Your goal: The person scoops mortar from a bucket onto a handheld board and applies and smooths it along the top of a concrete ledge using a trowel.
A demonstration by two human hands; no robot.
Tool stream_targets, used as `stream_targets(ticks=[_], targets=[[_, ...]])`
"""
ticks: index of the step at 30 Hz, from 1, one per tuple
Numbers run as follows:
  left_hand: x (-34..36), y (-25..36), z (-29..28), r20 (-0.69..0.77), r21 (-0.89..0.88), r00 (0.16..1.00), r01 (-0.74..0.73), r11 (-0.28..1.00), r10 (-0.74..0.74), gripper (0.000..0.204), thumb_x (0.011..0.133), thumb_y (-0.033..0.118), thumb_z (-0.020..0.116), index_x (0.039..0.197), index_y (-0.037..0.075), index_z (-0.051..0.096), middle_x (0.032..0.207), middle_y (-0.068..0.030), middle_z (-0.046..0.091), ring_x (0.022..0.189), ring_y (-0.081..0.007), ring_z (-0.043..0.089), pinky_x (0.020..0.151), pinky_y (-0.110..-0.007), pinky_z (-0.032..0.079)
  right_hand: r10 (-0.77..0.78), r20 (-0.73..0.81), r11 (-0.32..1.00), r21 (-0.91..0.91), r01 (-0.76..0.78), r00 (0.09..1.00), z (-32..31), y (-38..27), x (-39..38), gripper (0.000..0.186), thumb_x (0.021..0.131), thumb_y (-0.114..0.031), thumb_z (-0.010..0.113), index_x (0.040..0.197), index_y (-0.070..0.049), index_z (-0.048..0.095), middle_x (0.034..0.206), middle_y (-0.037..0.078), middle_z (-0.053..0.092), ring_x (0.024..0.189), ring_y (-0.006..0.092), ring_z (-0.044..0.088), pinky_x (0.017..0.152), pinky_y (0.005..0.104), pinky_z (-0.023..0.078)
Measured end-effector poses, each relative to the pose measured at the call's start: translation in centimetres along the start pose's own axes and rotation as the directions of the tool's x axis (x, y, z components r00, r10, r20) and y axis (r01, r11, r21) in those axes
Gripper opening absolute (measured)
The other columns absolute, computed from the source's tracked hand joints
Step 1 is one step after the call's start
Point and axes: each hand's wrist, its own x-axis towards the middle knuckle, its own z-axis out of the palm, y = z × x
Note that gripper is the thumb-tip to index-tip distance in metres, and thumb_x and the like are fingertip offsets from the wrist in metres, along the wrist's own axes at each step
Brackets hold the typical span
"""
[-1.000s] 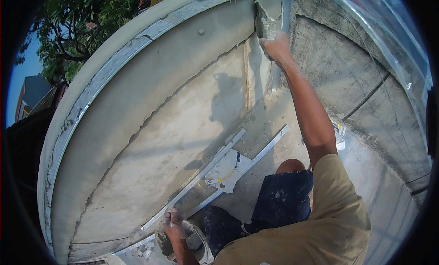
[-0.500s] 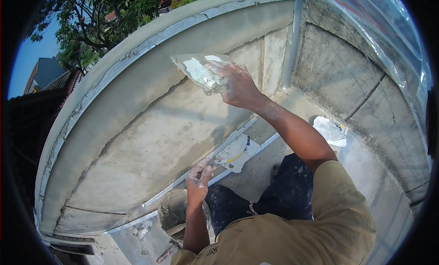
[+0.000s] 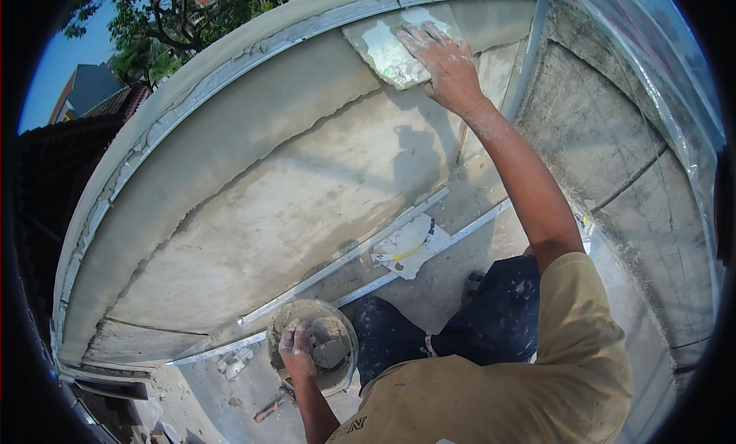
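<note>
Near the top of the plastered curved wall [image 3: 230,198], my right hand [image 3: 446,68] grips a flat, mortar-smeared float [image 3: 383,49], which lies against the band below the metal edge strip [image 3: 276,37]. At the lower middle, my left hand [image 3: 297,348] is over a bucket [image 3: 341,371] of grey mortar, fingers curled together; what they hold, if anything, I cannot make out. Dark lumps or tools in the bucket are partly hidden by that hand.
Two long metal bars [image 3: 345,256] and a torn paper bag [image 3: 406,245] lie along the wall's foot. An orange-handled tool [image 3: 267,409] rests beside the bucket. A rough side wall [image 3: 606,114] with plastic sheeting [image 3: 682,114] stands right. Trees and roofs show beyond the upper left edge.
My right hand swung from the upper right corner down leftward, then rose to the upper band with the float. My left hand lifted toward the bars, then dropped back to the bucket.
</note>
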Motion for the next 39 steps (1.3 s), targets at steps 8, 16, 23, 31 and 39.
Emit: stream_targets(ticks=[8, 16, 23, 31, 39], targets=[[2.2, 2.5, 4.2, 0.144, -0.01, 0.978, -0.151, 0.989, 0.15, 0.03, 0.091, 0.021, 0.062, 0.111, -0.002, 0.061, 0.1, -0.0091, 0.066, 0.088, -0.0181, 0.064, 0.072, -0.029, 0.05, -0.02, 0.217, 0.99, 0.142, -0.011, 0.976, -0.4, -3.1, -5.1, 0.08, 0.069, -0.002, 0.06, 0.142, -0.026, 0.036, 0.148, 0.0, 0.036, 0.136, 0.0225, 0.032, 0.1, 0.0462, 0.028], [0.9, 1.3, 3.7, 0.154, -0.001, 0.982, -0.111, 0.994, 0.11, 0.03, 0.09, 0.021, 0.062, 0.111, -0.001, 0.061, 0.097, -0.0078, 0.067, 0.087, -0.0162, 0.064, 0.072, -0.027, 0.049, 0.086, -0.05, 0.989, 0.126, -0.079, 0.995, 4.1, -2.9, -1.5, 0.083, 0.071, 0.001, 0.057, 0.145, -0.025, 0.031, 0.151, 0.004, 0.03, 0.139, 0.024, 0.025, 0.1, 0.0474, 0.027], [0.7, 1.9, 3.9, 0.171, -0.019, 0.979, -0.113, 0.993, 0.115, 0.029, 0.09, 0.021, 0.062, 0.111, -0.001, 0.062, 0.095, -0.0076, 0.067, 0.087, -0.0155, 0.064, 0.071, -0.027, 0.049, 0.108, 0.202, 0.946, 0.281, -0.163, 0.973, 1.9, -4.1, -7.7, 0.085, 0.068, 0.0, 0.061, 0.144, -0.028, 0.033, 0.149, -0.001, 0.034, 0.138, 0.0216, 0.029, 0.1, 0.0459, 0.027], [0.7, 0.8, 3.5, 0.165, -0.039, 0.983, -0.072, 0.997, 0.077, 0.03, 0.091, 0.022, 0.062, 0.111, 0.0, 0.062, 0.098, -0.0081, 0.066, 0.088, -0.0162, 0.064, 0.072, -0.027, 0.049, 0.027, 0.042, 0.999, 0.041, -0.029, 0.999, -0.4, -0.4, -0.1, 0.093, 0.061, -0.002, 0.068, 0.144, -0.028, 0.033, 0.146, -0.002, 0.038, 0.135, 0.0206, 0.034, 0.101, 0.0419, 0.03], [1.2, 0.5, 3.9, 0.166, -0.054, 0.983, -0.075, 0.996, 0.083, 0.029, 0.091, 0.021, 0.061, 0.111, -0.001, 0.061, 0.098, -0.0082, 0.066, 0.088, -0.0168, 0.064, 0.072, -0.026, 0.049, 0.006, 0.258, 0.987, 0.156, -0.048, 0.966, 0.8, -2.1, -7.0, 0.092, 0.064, 0.001, 0.065, 0.144, -0.03, 0.032, 0.146, -0.001, 0.038, 0.135, 0.0229, 0.034, 0.102, 0.0471, 0.03]])
